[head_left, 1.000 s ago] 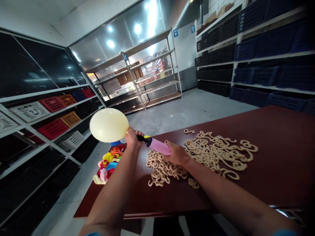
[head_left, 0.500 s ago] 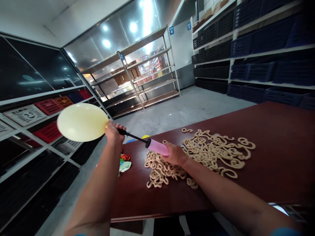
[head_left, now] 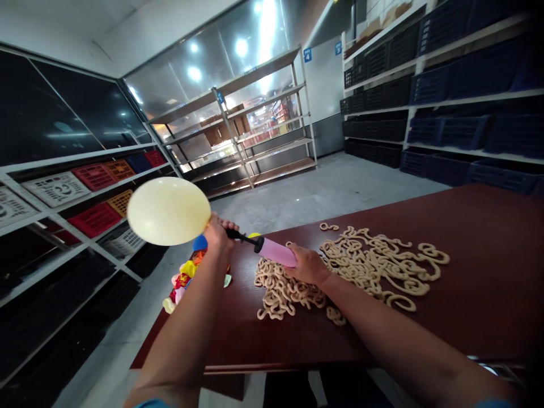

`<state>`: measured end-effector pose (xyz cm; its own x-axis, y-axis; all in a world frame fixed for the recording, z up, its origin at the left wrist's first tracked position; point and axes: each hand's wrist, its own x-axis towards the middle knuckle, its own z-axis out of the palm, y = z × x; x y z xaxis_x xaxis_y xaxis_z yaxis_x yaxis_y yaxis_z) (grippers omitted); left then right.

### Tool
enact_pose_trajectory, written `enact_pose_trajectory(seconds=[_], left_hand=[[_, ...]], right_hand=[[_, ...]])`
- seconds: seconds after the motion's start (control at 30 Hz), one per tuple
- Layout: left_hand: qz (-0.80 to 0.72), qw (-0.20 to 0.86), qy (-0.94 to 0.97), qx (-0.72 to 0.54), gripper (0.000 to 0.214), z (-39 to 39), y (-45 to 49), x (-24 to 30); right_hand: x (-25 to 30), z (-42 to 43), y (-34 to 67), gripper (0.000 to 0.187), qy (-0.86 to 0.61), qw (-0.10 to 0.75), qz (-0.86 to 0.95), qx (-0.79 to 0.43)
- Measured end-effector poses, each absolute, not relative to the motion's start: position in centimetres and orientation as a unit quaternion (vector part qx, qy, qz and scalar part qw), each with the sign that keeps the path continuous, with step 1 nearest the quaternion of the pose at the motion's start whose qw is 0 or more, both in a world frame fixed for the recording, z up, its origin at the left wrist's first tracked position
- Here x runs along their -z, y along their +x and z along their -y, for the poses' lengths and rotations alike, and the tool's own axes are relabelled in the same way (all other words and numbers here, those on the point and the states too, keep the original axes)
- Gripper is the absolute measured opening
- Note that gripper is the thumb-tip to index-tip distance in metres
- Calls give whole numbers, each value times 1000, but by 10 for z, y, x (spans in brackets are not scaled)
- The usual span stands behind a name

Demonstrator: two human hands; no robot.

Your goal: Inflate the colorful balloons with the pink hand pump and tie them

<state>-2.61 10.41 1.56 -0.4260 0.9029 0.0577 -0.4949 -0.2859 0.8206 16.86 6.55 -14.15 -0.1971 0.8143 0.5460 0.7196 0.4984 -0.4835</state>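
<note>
A pale yellow inflated balloon (head_left: 168,211) juts out to the left of my left hand (head_left: 220,231). That hand is closed round the balloon's neck and the black end of a hand balloon pump; the neck itself is hidden by the fingers. The pump's pink barrel (head_left: 276,251) slants down to the right, where my right hand (head_left: 309,265) is wrapped round its far end. Between the two hands a short stretch of black rod (head_left: 247,238) shows. Beneath the barrel and right hand, a heap of beige, knotted rope-like loops (head_left: 289,292) lies on the dark red table (head_left: 297,345).
Limp, colourful balloons (head_left: 187,275) lie at the table's left edge, partly behind my left forearm. More beige loops (head_left: 382,260) spread to the right. Shelves with crates (head_left: 96,177) stand at left, metal racks (head_left: 272,130) at the back, dark crates (head_left: 446,130) at right.
My left hand and the balloon have moved right, towards the barrel, and less of the black rod shows. The right hand keeps its hold. The view has shifted slightly, revealing more limp balloons.
</note>
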Motion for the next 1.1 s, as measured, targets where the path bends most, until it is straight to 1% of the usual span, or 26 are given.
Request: enact_pose_trajectory(seconds=[0.17,0.27,0.37,0.57,0.67,0.77,0.87,1.1], left_hand=[[-370,415,302,-774,32,-104,-68,-69],[-363,408,306,-780,31,-108,-73,-77],[-362,418,298,-778,33,-112,-58,-61],[-389,471,256,-750,37,-113,-3,-1],[-388,493,249,-738,35,-111,12,21],[-382,499,252,-736,34,-108,5,24],[-388,481,256,-744,33,-106,-19,4],[-372,413,304,-774,31,-107,-75,-72]], right_hand=[[142,-68,166,44,-491,403,770,-61],[145,-68,164,40,-499,396,769,-60],[147,-68,166,40,-510,384,768,-54],[144,-66,171,34,-532,364,762,-53],[142,-64,171,38,-532,358,766,-52],[141,-63,169,43,-525,358,770,-53],[140,-64,168,46,-507,365,778,-61],[142,-68,166,45,-486,400,774,-71]])
